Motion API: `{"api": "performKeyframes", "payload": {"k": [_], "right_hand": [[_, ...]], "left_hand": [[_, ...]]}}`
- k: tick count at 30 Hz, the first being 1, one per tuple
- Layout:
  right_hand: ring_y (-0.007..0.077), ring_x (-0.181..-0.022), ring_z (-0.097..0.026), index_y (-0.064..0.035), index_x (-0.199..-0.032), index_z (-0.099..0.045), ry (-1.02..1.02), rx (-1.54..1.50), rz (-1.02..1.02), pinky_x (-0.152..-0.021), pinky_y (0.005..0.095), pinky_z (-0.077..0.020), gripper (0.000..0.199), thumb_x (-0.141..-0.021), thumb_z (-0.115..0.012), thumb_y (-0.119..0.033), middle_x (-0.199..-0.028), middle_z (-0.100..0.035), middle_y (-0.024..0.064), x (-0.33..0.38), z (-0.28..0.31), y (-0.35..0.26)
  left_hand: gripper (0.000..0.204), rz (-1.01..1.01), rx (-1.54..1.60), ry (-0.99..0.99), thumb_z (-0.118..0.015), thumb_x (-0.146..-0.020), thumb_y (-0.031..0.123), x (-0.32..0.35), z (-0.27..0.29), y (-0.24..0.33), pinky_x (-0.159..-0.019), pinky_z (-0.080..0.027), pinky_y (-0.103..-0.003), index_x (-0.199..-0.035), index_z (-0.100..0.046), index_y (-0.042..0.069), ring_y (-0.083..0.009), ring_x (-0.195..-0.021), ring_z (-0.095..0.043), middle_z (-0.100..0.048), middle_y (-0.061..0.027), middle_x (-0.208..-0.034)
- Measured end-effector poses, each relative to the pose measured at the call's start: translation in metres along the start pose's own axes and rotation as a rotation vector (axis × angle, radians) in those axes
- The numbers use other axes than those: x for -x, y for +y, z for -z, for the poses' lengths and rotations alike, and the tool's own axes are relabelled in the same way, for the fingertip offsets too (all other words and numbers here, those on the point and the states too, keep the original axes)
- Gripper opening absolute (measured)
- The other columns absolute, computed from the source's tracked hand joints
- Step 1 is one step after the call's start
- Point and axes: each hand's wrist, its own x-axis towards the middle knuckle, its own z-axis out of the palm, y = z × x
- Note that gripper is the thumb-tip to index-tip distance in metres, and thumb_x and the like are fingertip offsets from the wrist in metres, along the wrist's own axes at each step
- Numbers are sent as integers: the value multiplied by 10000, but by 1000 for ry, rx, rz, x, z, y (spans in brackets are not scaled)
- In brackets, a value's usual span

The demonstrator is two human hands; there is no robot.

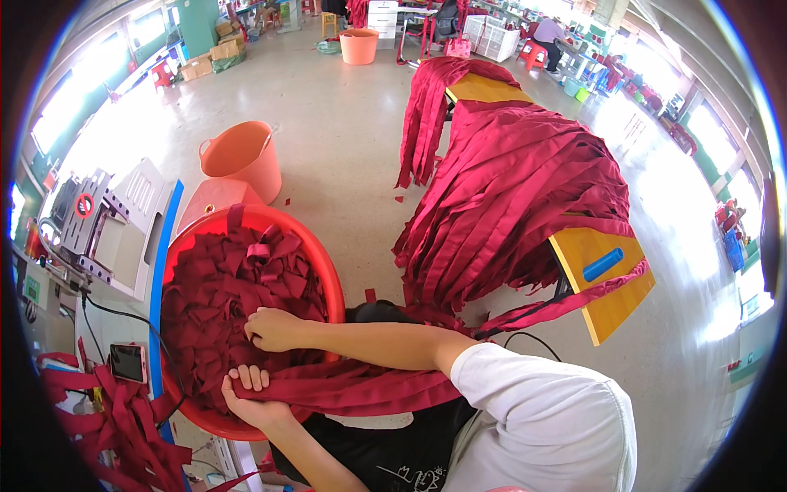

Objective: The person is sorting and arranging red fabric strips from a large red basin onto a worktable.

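Note:
My left hand [256, 399] is wrapped round the end of a bundle of dark red fabric strips [361, 389], which runs right across my lap. My right hand [269, 330] is closed just above it, over the tub's contents; what its fingers hold, if anything, is hidden. Below both hands stands a round red tub [332, 287], filled with short cut pieces of the same red fabric [221, 279]. A large heap of long red strips [525, 180] drapes over a yellow-topped bench [611, 303] to the right.
A machine [123, 221] on a blue-edged table stands left of the tub, with a phone [129, 362] and more red strips [131, 426] nearby. An orange bucket [242, 160] stands beyond the tub. A blue cylinder [602, 264] lies on the bench. Far right, a person [548, 37] sits.

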Motion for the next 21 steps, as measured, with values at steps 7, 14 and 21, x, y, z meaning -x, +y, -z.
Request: {"api": "performKeyframes", "payload": {"k": [7,14,21], "right_hand": [[351,-788,-577,-52,-680,-622,171,69,133,-736,443,-463,164,-772,-615,-188,-731,-617,167,-11,20,-11],[118,-706,-505,34,-872,-573,-94,-620,250,-662,310,-424,203,-960,-569,-149,-743,-550,43,-5,145,-63],[237,-915,-565,-4,-876,-635,0,-614,561,-815,345,-437,98,-885,-643,-101,-891,-631,91,4,115,-113]], "left_hand": [[182,0,25,15,-457,-935,233,-2,3,2,-470,-293,-253,-805,-447,106,-104,-507,-304,-328,12,-618],[161,0,-50,-17,-488,-899,242,2,-11,-7,-472,-311,-236,-799,-481,115,-99,-509,-341,-372,24,-615],[345,-85,-350,-26,-408,-973,423,13,-36,-22,-501,-350,-226,-993,-530,101,-84,-536,-428,-488,28,-727]]}}
